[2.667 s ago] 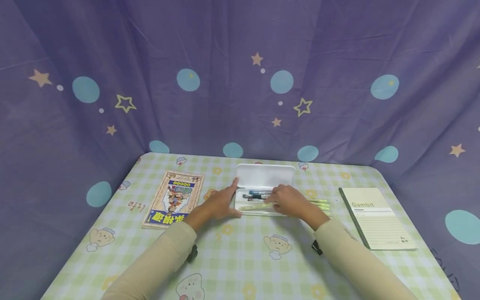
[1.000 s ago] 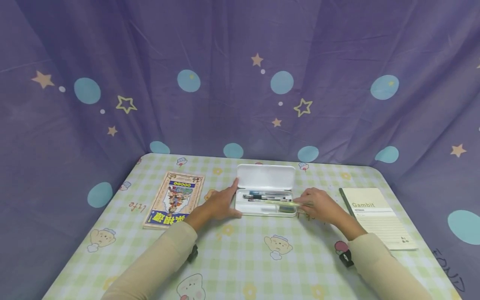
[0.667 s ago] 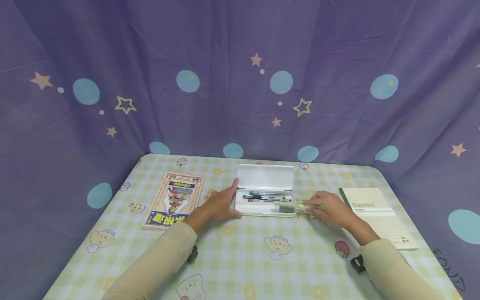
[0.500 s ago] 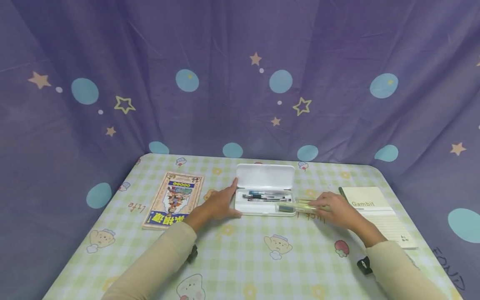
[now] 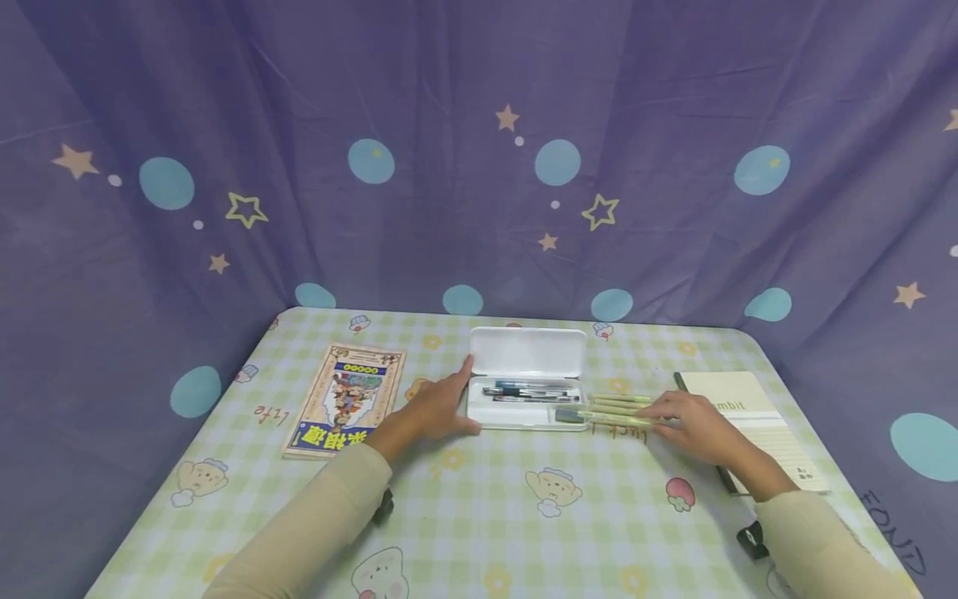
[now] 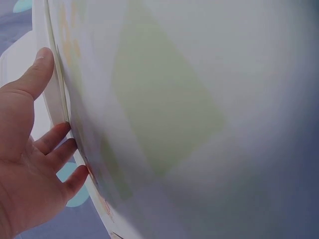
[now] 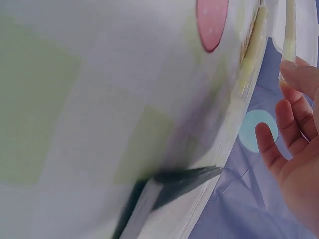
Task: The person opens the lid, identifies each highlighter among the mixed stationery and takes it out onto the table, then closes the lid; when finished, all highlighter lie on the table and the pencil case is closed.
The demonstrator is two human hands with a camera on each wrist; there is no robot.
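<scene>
My left hand [image 5: 441, 405] rests at the left end of an open white pencil case [image 5: 516, 420], its fingers extended along that end; the left wrist view shows the fingertips against the edge. With thumb and index finger, my right hand [image 5: 692, 424] pinches the end of a pale yellow-green pen [image 7: 290, 30]. In the head view this pen slants over the case's right end, just above a small greenish block [image 5: 566, 416] inside it. Dark and blue pens [image 5: 524, 391] lie in the case. More yellow-green pens [image 5: 609, 400] lie on the table to its right.
A comic-style book [image 5: 348, 399] lies left of the case. To the right is a cream notebook [image 5: 737, 387] with a dark spine, partly hidden by my right hand and forearm. A checked cloth [image 5: 479, 516] covers the table; a purple curtain [image 5: 419, 249] hangs behind.
My right hand moves from over the case out to the right, drawing the yellow-green pen with it, beside the others. My left hand stays at the case's left end.
</scene>
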